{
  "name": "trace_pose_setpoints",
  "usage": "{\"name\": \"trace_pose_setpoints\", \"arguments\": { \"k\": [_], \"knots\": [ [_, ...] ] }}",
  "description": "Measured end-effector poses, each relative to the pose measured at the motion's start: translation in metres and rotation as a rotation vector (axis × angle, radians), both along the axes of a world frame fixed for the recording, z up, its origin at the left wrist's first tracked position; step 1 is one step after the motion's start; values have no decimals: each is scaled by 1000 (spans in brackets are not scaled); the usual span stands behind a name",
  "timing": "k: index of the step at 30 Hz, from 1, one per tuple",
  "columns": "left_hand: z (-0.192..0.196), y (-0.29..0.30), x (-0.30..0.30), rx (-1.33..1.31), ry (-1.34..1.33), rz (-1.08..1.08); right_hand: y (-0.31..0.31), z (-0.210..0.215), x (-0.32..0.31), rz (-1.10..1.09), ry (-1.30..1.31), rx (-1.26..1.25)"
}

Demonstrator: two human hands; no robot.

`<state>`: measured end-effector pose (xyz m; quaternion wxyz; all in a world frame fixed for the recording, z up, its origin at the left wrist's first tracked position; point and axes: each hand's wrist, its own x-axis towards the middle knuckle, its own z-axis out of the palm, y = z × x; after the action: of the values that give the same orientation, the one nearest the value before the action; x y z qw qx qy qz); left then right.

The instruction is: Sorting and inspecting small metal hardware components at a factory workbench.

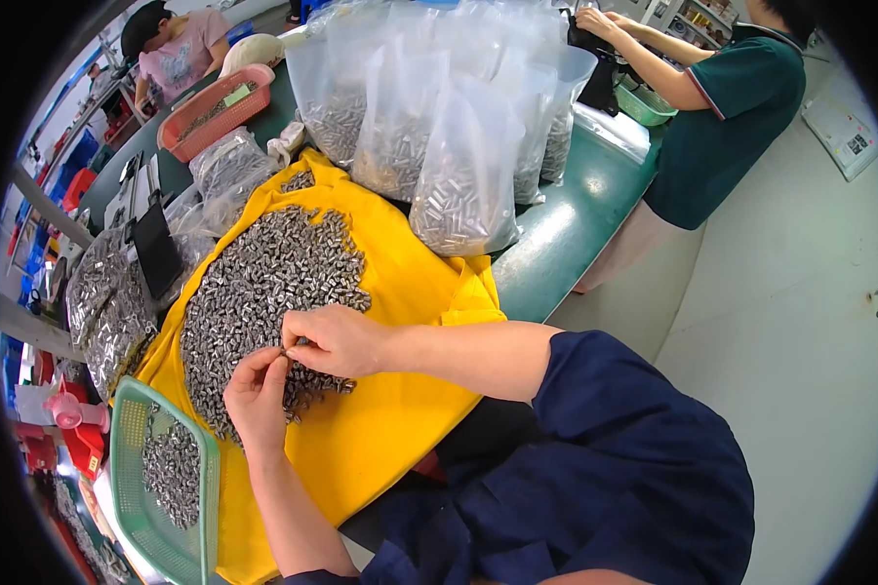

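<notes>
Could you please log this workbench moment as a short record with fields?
Surface: yellow cloth over a green table
Material: heap of small grey metal pieces on the cloth
Left hand: at the heap's near edge, fingers pinched on a piece
Right hand: on the heap, fingers meeting the left
Near left: green basket holding some pieces
Behind: clear bags of pieces

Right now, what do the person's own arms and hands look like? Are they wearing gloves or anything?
No gloves: the left hand and right hand are bare, with no rings or watch showing. Both forearms are bare too. The right arm has a short dark navy sleeve starting above the elbow.
</notes>
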<state>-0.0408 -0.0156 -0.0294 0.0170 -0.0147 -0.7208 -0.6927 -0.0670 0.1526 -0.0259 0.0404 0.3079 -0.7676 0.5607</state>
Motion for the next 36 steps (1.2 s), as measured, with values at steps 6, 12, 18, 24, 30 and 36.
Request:
{"name": "trace_pose_setpoints", "arguments": {
  "k": [6, 12, 18, 24, 30, 36],
  "knots": [
    [8, 20, -8, -115, 81, -20, 14, 4, -1, -120, 44, 88],
    [2, 14, -7, -94, 48, 14, 5, 0, -3, -80, 56, 76],
    [6, 14, -5, -20, 29, 1, 3, 5, 1, -102, 17, 72],
    [10, 12, -4, 28, 43, -62, 7, 4, -2, -86, 17, 55],
    [7, 12, -4, -1, 25, -37, 6, 6, -1, -68, 36, 74],
    [20, -2, -5, -115, 108, 210, 10, 6, -7, -160, 54, 36]
  ]
}}
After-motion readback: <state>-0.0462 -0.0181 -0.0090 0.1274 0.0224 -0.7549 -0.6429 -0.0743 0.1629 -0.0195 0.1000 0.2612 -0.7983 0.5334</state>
